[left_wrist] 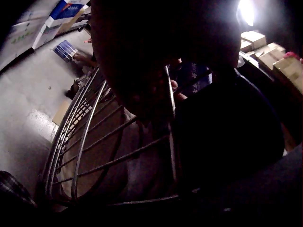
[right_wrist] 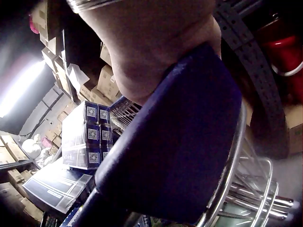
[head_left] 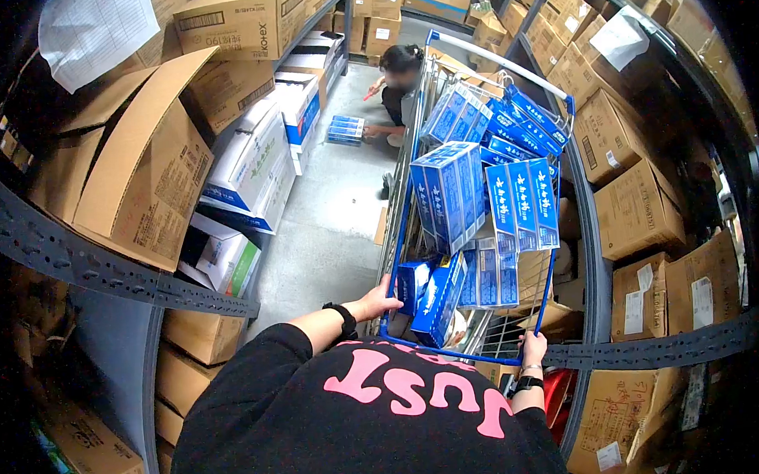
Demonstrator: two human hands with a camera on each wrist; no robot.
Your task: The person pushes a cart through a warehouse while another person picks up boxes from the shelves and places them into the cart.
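A wire shopping cart with a blue rim [head_left: 452,350] stands in front of the person, loaded with blue-and-white boxes [head_left: 452,191]. The left hand [head_left: 377,302] grips the cart's near left corner, beside a blue box [head_left: 440,300] lying inside. At the near right corner the right hand [head_left: 533,349] holds the rim. Dark in the left wrist view, the left hand [left_wrist: 137,61] is over the wire side [left_wrist: 94,123]. In the right wrist view the right hand [right_wrist: 156,47] lies against the blue corner piece [right_wrist: 175,137]; its fingers are hidden.
Shelves with cartons line both sides of the aisle, a metal beam [head_left: 101,266] at left and another [head_left: 655,352] at right. Another person [head_left: 400,84] crouches left of the cart's far end, touching a pack of blue boxes [head_left: 346,129] on the grey floor [head_left: 321,256].
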